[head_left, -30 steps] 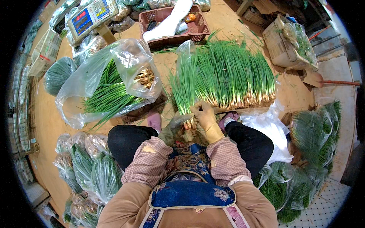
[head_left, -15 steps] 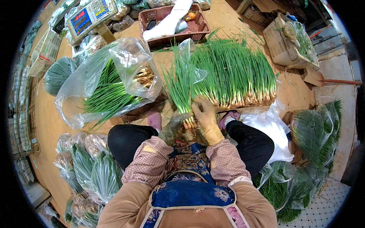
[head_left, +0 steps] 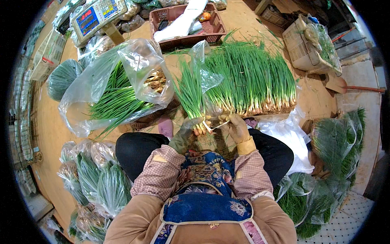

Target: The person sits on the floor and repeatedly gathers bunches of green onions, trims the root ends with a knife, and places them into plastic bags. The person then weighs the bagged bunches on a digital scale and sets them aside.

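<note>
Gripping a bunch of green onions (head_left: pixel 189 91) just above its bulbs, the gloved left hand (head_left: pixel 185 133) had its fingers curled round the lower stems, between the person's knees and in front of the patterned blue apron (head_left: pixel 207 168). The leaves pointed away from the body, leaning a little to the left, and the bulbs and roots hung out below the fingers. The gloved right hand (head_left: pixel 236 128) stood just beside it, thumb and fingers pinching a thin pale strand (head_left: pixel 220 125) that stretched across to the bulb end of the bunch. The two hands were apart, joined only by that strand.

Beyond the right hand, a long row of green onions (head_left: pixel 252 75) lay side by side on the floor (head_left: pixel 50 134), bulbs toward the person. A small clear plastic piece (head_left: pixel 210 80) lay between the row and the bunch. To the left, a large clear bag (head_left: pixel 138 63) held more green onions, their leaves spilling from its near side. Farther off sat a reddish-brown basket (head_left: pixel 211 39) with white material (head_left: pixel 185 24) draped across it, and a scale (head_left: pixel 97 20) with a lit display. White plastic (head_left: pixel 286 140) lay crumpled beside the right knee.
</note>
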A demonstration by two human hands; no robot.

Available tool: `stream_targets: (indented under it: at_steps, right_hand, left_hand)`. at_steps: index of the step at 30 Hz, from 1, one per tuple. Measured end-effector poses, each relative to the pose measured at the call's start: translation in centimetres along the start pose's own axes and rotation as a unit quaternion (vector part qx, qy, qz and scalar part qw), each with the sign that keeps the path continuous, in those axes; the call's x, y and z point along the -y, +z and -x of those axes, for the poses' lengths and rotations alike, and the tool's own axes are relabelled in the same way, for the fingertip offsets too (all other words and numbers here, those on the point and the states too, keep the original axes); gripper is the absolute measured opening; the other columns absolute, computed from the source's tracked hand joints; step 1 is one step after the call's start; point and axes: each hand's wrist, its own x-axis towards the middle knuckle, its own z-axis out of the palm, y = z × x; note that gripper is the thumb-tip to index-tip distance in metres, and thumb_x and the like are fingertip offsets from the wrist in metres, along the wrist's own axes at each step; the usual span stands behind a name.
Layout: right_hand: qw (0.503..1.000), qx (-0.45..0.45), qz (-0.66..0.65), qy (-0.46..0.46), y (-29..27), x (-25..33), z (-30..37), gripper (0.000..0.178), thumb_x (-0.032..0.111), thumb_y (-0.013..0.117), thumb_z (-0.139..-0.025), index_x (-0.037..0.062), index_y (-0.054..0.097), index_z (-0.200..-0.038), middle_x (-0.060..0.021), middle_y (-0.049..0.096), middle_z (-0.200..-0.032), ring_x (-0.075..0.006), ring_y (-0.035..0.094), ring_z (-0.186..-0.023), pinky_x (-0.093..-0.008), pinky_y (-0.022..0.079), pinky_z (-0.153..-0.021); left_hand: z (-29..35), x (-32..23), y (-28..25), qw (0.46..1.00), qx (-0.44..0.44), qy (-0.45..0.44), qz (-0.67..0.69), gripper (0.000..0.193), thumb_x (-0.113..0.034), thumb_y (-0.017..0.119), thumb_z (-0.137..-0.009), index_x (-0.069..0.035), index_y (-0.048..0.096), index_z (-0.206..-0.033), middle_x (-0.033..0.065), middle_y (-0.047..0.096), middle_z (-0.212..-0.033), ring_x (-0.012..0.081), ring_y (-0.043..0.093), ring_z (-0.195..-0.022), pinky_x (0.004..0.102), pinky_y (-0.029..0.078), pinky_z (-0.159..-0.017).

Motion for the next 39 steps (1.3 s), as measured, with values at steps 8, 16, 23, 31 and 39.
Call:
stream_targets:
  at_steps: [8,16,23,31,39]
  right_hand:
    - [0.783,0.013,0.621,-0.034,0.8,-0.9,-1.7,0.040,0.038,0.059,-0.077,-0.0016,0.058,-0.079,-0.0114,0.057,-0.067,-0.0199,0.053,-0.064,-0.0304,0.042,-0.060]
    - [0.770,-0.075,0.608,-0.178,4.9,-1.6,-4.3,0.033,0.031,0.060,-0.076,-0.0019,0.057,-0.075,-0.0096,0.055,-0.061,-0.0169,0.049,-0.056,-0.0319,0.040,-0.054]
    - [0.848,-0.178,0.492,-0.080,2.4,-1.6,-3.9,0.024,0.025,0.054,-0.075,0.0051,0.063,-0.084,-0.0190,0.060,-0.081,-0.0337,0.058,-0.076,-0.0387,0.045,-0.067]
    - [0.676,-0.223,0.670,-0.209,-2.3,0.8,-7.0,0.040,0.029,0.061,-0.071,0.0013,0.053,-0.099,-0.0221,0.058,-0.092,-0.0353,0.056,-0.086,-0.0412,0.045,-0.074]
    - [0.878,-0.237,0.415,0.026,-6.9,1.6,-11.0,0.040,0.026,0.058,-0.076,0.0040,0.051,-0.109,-0.0144,0.060,-0.091,-0.0231,0.057,-0.078,-0.0350,0.047,-0.069]
  left_hand:
    - [-0.4,1.3,-3.2,0.980,-0.006,-0.109,0.167,0.044,-0.022,0.058,-0.079,0.006,0.046,-0.110,0.0162,0.057,-0.086,0.0245,0.060,-0.066,0.0277,0.047,-0.048]
    - [-0.1,0.8,0.5,0.993,-0.062,0.092,-0.028,0.034,-0.015,0.062,-0.075,0.004,0.050,-0.101,0.0153,0.059,-0.085,0.0242,0.060,-0.062,0.0297,0.048,-0.049]
    - [-1.0,0.0,-1.7,0.990,-0.116,0.036,-0.074,0.036,-0.018,0.060,-0.077,0.004,0.048,-0.104,0.0153,0.057,-0.094,0.0223,0.059,-0.076,0.0299,0.051,-0.057]
    - [-1.1,-0.3,-1.6,0.987,-0.145,0.066,0.036,0.041,-0.010,0.060,-0.073,0.006,0.047,-0.109,0.0173,0.058,-0.093,0.0239,0.059,-0.077,0.0344,0.052,-0.064]
    - [-1.2,0.4,0.3,0.977,-0.182,0.104,-0.047,0.035,-0.019,0.059,-0.077,0.006,0.054,-0.101,0.0146,0.059,-0.086,0.0213,0.060,-0.064,0.0285,0.050,-0.052]
